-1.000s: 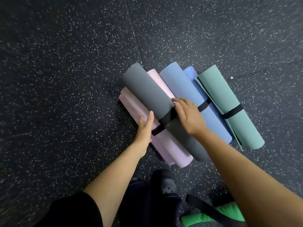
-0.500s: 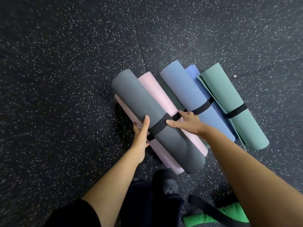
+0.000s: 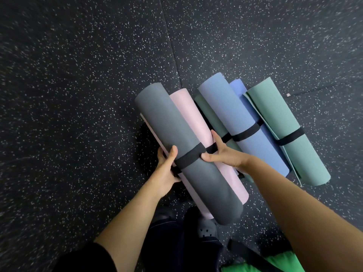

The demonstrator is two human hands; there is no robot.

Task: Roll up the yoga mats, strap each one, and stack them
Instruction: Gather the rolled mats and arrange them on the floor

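Seven rolled mats crowd the speckled floor [image 3: 78,95]: one grey mat [image 3: 167,124] atop an upper pink mat [image 3: 188,118] and a lower pink mat [image 3: 206,214], then to the right a dusty blue mat [image 3: 222,107], a bright blue mat [image 3: 238,85], a dark green mat [image 3: 204,107] and a teal mat [image 3: 275,114]. An eighth, the bright green roll [image 3: 275,264], lies by the feet. The left hand [image 3: 165,173] curls its fingers [image 3: 160,154] under the grey mat, thumb beside its black strap [image 3: 188,159]; the right hand [image 3: 224,156] wraps the upper pink mat, thumb on that strap.

The grey rolled foam mat [image 3: 188,154] lies on the left flank of the pink rolled mat [image 3: 198,130], leftmost on the speckled black rubber floor [image 3: 78,95]. To their right, the slate-blue rolled mat [image 3: 231,114] rests on a dark green rolled mat [image 3: 208,112]. The teal rolled mat [image 3: 284,122] lies rightmost.
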